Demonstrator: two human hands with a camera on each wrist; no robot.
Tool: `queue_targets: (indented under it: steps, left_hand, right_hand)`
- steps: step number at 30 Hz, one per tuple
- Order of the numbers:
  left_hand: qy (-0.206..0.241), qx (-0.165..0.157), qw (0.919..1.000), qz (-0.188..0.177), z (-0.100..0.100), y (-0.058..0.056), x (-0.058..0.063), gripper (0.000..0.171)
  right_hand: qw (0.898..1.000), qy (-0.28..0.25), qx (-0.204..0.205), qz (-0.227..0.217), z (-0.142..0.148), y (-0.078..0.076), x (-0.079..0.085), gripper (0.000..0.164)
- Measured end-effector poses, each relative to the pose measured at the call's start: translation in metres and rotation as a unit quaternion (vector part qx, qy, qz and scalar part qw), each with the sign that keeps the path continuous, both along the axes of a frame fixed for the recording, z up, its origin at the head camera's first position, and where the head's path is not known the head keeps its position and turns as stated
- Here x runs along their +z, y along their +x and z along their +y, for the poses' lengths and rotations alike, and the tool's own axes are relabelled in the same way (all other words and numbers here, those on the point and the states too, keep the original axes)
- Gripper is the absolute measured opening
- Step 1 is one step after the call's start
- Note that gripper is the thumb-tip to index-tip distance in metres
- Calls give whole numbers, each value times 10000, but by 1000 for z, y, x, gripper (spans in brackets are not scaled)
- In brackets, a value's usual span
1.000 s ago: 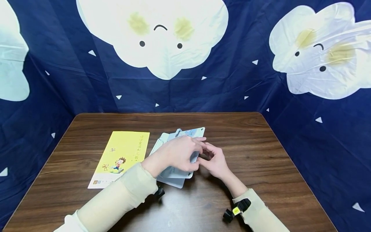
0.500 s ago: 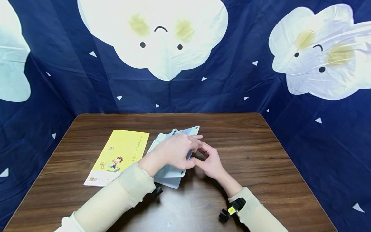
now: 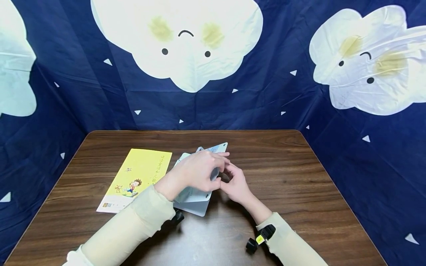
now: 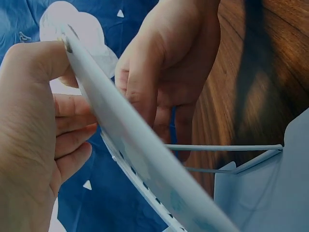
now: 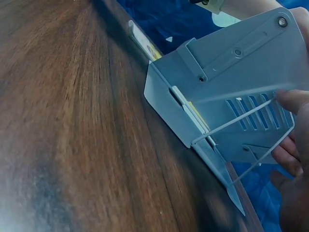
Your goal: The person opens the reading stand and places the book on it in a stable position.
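Note:
A pale blue-grey folding book stand (image 3: pixel 196 195) is on the table, its panel (image 5: pixel 246 53) tilted up from the base (image 3: pixel 198 208). My left hand (image 3: pixel 199 171) reaches across the panel and grips its right edge, thumb and fingers on opposite sides in the left wrist view. Behind the panel, my right hand (image 3: pixel 237 184) holds the far end of the thin wire support leg (image 5: pixel 231 122), close to the row of slots. That leg spans from the base to the panel's back. The left hand covers much of the panel's front in the head view.
Left of the stand lies a yellow booklet (image 3: pixel 143 166) with a cartoon child, partly under my left forearm. The brown wooden table (image 3: pixel 283 166) is bordered by dark blue cloth (image 3: pixel 206 111) with white clouds. A wrist camera (image 3: pixel 253 244) hangs at my right wrist.
Both hands and the book stand have shifted slightly left. The booklet has slid a little left too. Both hands keep their hold on the stand.

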State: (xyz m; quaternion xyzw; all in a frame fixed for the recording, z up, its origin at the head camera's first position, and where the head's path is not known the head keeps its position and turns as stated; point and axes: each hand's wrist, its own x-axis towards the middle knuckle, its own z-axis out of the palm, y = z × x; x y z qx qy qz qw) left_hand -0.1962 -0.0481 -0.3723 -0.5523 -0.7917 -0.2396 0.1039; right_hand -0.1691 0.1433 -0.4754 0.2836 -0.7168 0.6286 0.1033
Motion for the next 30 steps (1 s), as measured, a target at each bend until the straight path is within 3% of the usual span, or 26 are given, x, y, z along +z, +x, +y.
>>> queue_targets:
  steps: [13,23,30]
  left_hand:
    - [95,-31,9999,-136,-4,-2,-2,13]
    - [289,19,9994,-163,-12,-4,1,10]
    - [416,-24,9989,-215,-14,-4,2,10]
  right_hand:
    - [9989,378,-257,-101,-3,0,2,34]
    - [9981,567,-171,-146,-6,-3,3,34]
    - [9926,1129,-448,47,-9,-3,5,32]
